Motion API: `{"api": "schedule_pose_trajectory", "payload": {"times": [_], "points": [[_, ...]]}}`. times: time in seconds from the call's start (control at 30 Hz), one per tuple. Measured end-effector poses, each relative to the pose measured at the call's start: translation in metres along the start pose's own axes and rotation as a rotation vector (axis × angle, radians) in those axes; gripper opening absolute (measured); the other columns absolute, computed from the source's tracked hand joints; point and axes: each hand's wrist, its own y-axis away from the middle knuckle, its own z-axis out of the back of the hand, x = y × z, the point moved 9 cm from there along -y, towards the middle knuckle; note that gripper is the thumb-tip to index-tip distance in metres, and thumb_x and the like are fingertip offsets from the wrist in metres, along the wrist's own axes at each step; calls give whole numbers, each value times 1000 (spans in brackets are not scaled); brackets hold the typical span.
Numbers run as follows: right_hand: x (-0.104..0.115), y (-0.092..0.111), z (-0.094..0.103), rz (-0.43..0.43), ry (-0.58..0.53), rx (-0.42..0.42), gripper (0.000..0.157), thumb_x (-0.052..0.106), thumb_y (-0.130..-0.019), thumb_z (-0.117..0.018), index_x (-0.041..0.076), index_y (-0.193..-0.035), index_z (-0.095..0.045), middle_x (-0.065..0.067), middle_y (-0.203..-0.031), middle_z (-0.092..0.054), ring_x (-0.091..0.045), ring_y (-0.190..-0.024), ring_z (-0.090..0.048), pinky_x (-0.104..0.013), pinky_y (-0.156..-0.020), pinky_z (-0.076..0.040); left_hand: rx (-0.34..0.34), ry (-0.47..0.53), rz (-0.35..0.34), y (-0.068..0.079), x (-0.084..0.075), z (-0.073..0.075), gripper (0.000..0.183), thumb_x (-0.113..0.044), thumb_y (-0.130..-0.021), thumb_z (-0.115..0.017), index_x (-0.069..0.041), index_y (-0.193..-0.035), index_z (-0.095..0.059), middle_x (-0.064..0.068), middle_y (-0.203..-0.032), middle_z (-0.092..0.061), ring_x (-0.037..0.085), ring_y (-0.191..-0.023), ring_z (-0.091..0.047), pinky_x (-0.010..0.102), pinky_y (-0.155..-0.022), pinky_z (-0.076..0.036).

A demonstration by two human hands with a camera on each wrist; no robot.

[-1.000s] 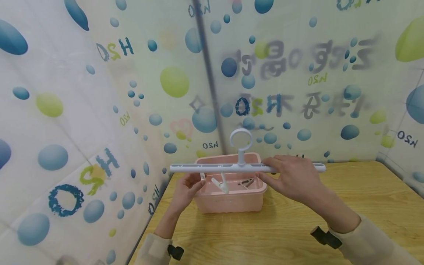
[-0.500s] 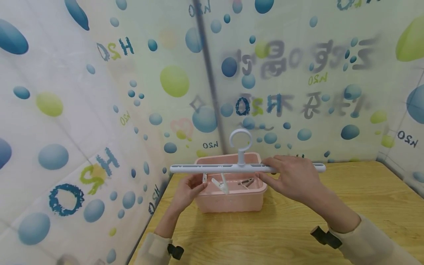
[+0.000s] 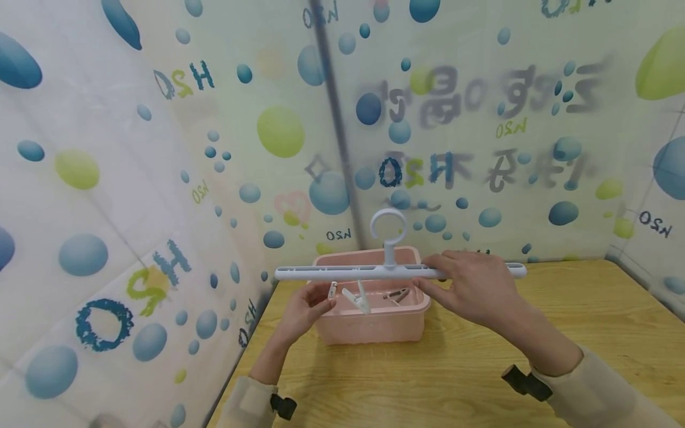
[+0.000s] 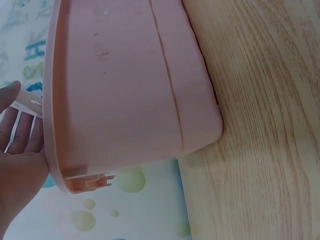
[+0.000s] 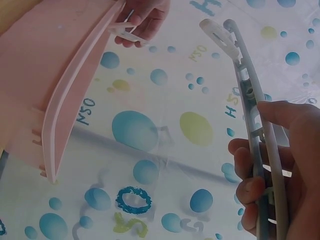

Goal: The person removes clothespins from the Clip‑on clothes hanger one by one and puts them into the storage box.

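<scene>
My right hand [image 3: 473,285] grips the right half of a pale hanger [image 3: 321,272] with a round hook, held level over a pink plastic bin [image 3: 369,328]. In the right wrist view its fingers curl round the slotted bar. A white clothespin [image 3: 357,299] hangs from the bar left of the hook. Just under the bar's left part, my left hand [image 3: 306,306] pinches another white clothespin [image 3: 333,290] between thumb and fingers. The left wrist view shows that clothespin [image 4: 29,102] beyond the bin's rim. A brownish clothespin [image 3: 397,295] lies inside the bin.
The bin stands on a wood-grain table [image 3: 481,368], near its back left. A curtain [image 3: 455,148] printed with bubbles and letters rises behind the table and along the left side [image 3: 123,238].
My left hand has shifted slightly right and down, and the clothespin in it has tilted and dropped a little from the bar. The right hand and hanger stay almost still.
</scene>
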Motion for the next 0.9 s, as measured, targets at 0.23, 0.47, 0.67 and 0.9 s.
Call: {"api": "schedule_pose_trajectory", "payload": {"times": [0.23,0.47,0.67,0.9], "points": [[0,0,1,-12,9,19,40,55,-91,-64,22,-111,-73,3,-98,-76,-18,-77,-71,-33,-55,-48,16,-14,19,-3,4,-1,39,-16,-93,-71,-13,-130,-61,9,-128,-67,27,-119,-65,31,-94,-55],[0,1,1,-8,5,19,39,55,-90,-64,23,-110,-74,4,-94,-75,-15,-74,-69,-32,-55,-47,23,-13,5,-3,3,-1,40,-11,-93,-70,-8,-132,-59,13,-129,-66,31,-120,-65,33,-93,-56],[0,1,1,-6,-2,20,39,55,-91,-64,22,-110,-73,4,-95,-75,-15,-74,-69,-32,-56,-48,38,21,17,-1,1,-3,42,-11,-95,-68,-10,-135,-58,13,-134,-63,33,-125,-62,32,-93,-56],[0,1,1,2,1,7,38,55,-90,-65,22,-109,-74,5,-94,-75,-15,-73,-69,-31,-54,-46,52,42,9,-1,-1,-4,46,-18,-94,-70,-13,-138,-55,13,-139,-61,30,-127,-61,33,-95,-55]]}}
